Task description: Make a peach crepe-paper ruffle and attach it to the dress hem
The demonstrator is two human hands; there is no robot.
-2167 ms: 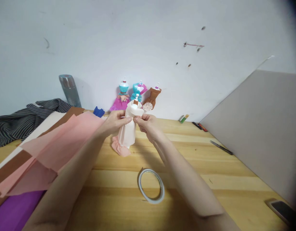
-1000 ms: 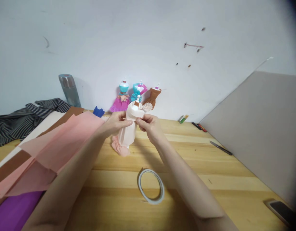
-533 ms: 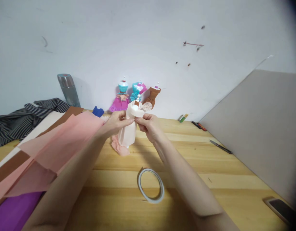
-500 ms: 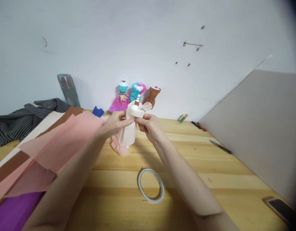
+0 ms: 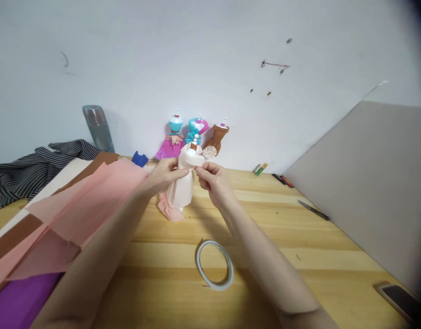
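Note:
A small dress form clothed in pale peach crepe paper [image 5: 181,188] stands on the wooden table, its pink ruffled hem [image 5: 169,211] spread at the bottom. My left hand [image 5: 162,176] pinches the paper at the bodice from the left. On the other side my right hand [image 5: 213,182] pinches a pale paper band [image 5: 193,158] wrapped round the top. Both hands are closed on the paper dress.
Pink, brown and purple crepe sheets [image 5: 76,205] lie at the left. A tape ring [image 5: 215,264] lies in front. Three finished paper dresses [image 5: 197,137], a steel flask [image 5: 95,121] and striped cloth [image 5: 32,169] stand behind. Scissors [image 5: 313,210], a grey board [image 5: 375,183] and a phone [image 5: 398,304] are right.
My right fingers have shifted slightly up and right along the paper band at the top of the dress. The left hand and the dress have stayed in place.

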